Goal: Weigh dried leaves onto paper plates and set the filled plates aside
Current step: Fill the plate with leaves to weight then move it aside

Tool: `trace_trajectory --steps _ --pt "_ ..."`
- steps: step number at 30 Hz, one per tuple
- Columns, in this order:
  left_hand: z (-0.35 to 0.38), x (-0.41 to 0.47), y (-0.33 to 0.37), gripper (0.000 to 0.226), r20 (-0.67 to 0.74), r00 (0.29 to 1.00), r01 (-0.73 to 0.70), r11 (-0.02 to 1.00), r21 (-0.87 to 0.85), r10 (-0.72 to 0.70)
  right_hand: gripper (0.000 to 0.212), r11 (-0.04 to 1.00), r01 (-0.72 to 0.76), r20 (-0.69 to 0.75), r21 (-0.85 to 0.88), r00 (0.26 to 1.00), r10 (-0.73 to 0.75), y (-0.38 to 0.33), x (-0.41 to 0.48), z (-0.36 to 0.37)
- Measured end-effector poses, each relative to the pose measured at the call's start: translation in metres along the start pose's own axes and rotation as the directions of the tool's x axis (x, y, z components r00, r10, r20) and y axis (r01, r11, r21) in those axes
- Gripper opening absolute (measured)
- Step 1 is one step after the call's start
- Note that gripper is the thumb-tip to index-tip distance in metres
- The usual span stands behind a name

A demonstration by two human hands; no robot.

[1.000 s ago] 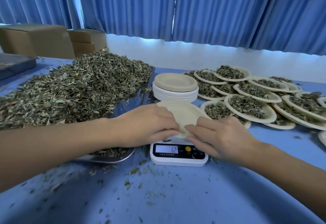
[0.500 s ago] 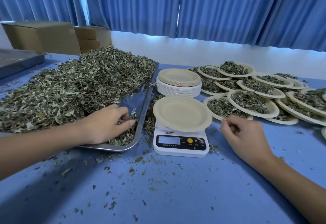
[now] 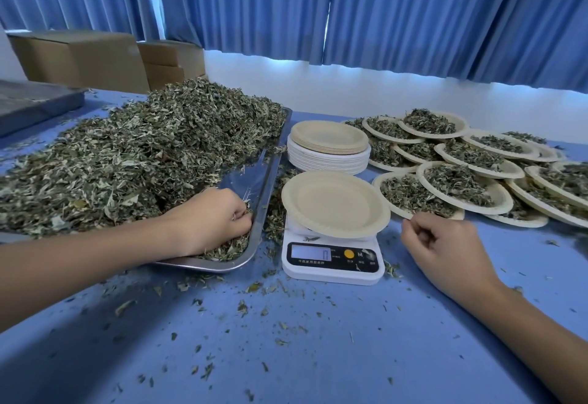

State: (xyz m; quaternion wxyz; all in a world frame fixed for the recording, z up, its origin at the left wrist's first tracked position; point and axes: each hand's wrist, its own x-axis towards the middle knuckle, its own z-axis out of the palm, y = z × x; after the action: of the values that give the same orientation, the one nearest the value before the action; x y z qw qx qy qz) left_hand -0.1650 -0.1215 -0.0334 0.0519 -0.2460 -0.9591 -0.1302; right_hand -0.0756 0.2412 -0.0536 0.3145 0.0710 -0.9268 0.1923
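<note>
Empty paper plate point(image 3: 334, 203) sits on the white scale point(image 3: 332, 259), centre of the tabletop point(image 3: 318, 356); display reads 0. Dried leaves point(image 3: 127, 155) are heaped on the steel tray point(image 3: 264, 181) just left of the scale, pile spilling past the tray's far left side.

Your left hand point(image 3: 210, 222) is in the tray's near right corner, fingers curled down into loose leaves, grip closing on a pinch of them; how much it holds is hidden under the fingers. Your right hand point(image 3: 442, 244) rests on the tabletop just right of the scale, loosely curled, holding nothing, not touching the plate.

Stack of empty plates point(image 3: 329, 146) is behind the scale. Filled plates point(image 3: 458, 181) overlap each other across the right side, near the stack. Leaf crumbs point(image 3: 254, 287) are scattered over the blue tabletop in front. Cardboard boxes point(image 3: 82, 56) at far left, blue curtains point(image 3: 381, 5) behind.
</note>
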Motion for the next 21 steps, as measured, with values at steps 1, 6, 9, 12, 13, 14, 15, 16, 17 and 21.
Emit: trace_trajectory --steps 1,6,9,12,13,14,15,16,17,21 --pt "0.0 0.001 -0.002 0.049 -0.017 1.0 0.004 1.0 -0.022 -0.005 0.04 1.0 -0.006 0.002 -0.005 1.0 0.006 0.0 0.0 0.0" --pt "-0.005 0.019 -0.01 0.045 -0.116 0.993 0.008 0.988 -0.156 -0.026 0.041 1.0 0.0 0.003 -0.011 1.0 0.0 -0.002 0.0 -0.001" --pt "-0.012 0.036 -0.012 0.046 -0.171 0.984 0.023 0.982 -0.19 -0.056 0.042 1.0 -0.001 -0.001 0.002 1.0 0.001 -0.002 0.0 0.0" --pt "-0.022 0.052 -0.014 0.043 -0.198 0.977 0.035 0.976 -0.216 -0.079 0.042 1.0 -0.005 -0.002 0.007 1.0 0.005 0.0 0.0 0.001" --pt "-0.026 0.057 -0.013 0.042 -0.203 0.976 0.034 0.977 -0.211 -0.078 0.042 1.0 -0.004 -0.002 0.008 1.0 0.004 0.0 0.0 0.001" --pt "-0.03 0.061 -0.012 0.041 -0.211 0.975 0.026 0.981 -0.19 -0.067 0.043 1.0 0.0 -0.001 0.012 1.0 0.0 0.001 0.0 0.001" --pt "-0.034 0.064 -0.011 0.041 -0.23 0.972 0.009 0.988 -0.155 -0.044 0.043 1.0 0.005 0.0 0.015 1.0 -0.005 0.001 0.0 0.001" --pt "-0.037 0.066 -0.008 0.042 -0.266 0.964 -0.017 0.993 -0.117 -0.015 0.043 1.0 0.009 0.002 0.018 1.0 -0.009 0.001 -0.001 0.0" --pt "-0.04 0.069 -0.007 0.043 -0.315 0.949 -0.038 0.995 -0.097 0.006 0.043 1.0 0.011 0.003 0.02 1.0 -0.011 0.001 -0.001 0.0" --pt "-0.043 0.072 0.001 0.04 -0.32 0.947 -0.04 0.997 -0.062 0.018 0.043 0.999 0.011 0.008 0.041 1.0 -0.011 -0.001 0.0 0.0"
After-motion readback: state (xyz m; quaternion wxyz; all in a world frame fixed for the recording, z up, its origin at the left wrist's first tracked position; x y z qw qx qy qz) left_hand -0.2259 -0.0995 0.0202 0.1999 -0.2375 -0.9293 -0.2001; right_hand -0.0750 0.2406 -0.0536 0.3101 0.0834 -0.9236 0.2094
